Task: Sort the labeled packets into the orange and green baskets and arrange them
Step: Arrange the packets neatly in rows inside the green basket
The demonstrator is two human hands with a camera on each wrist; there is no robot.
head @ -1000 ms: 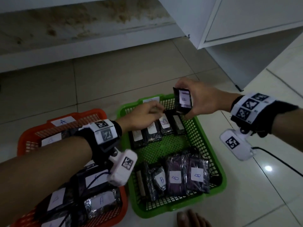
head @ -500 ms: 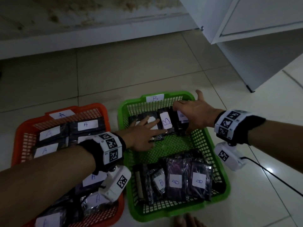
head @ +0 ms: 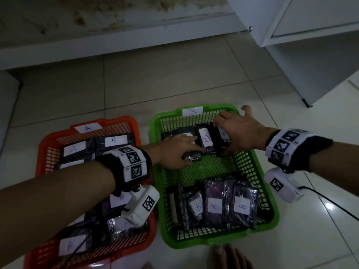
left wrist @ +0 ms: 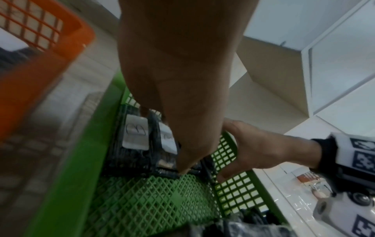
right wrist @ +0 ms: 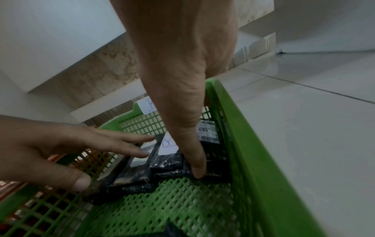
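The green basket [head: 271, 193], tagged B, holds a far row and a near row [head: 214, 206] of dark packets with white B labels. My right hand [head: 223, 135] spans the rightmost packet [right wrist: 208, 131] of the far row, by the basket's right wall. Its fingers curl over the far end and its thumb [right wrist: 198, 166] is on the near end. My left hand [head: 184, 150] lies flat with straight fingers [right wrist: 129, 144] on the left packets of that row. A B packet [head: 205, 139] shows between the hands. The orange basket [head: 58, 136], tagged A, holds A packets [head: 113, 140].
Both baskets sit side by side on a pale tiled floor [head: 155, 78]. A white cabinet [head: 310, 55] stands at the back right and a wall base [head: 116, 45] runs behind. Toes [head: 227, 257] show at the near edge. A black cable [head: 330, 202] trails at the right.
My right hand brought the B packet down from above the basket into the right end of the far row. My left hand dropped flat onto the packets beside it.
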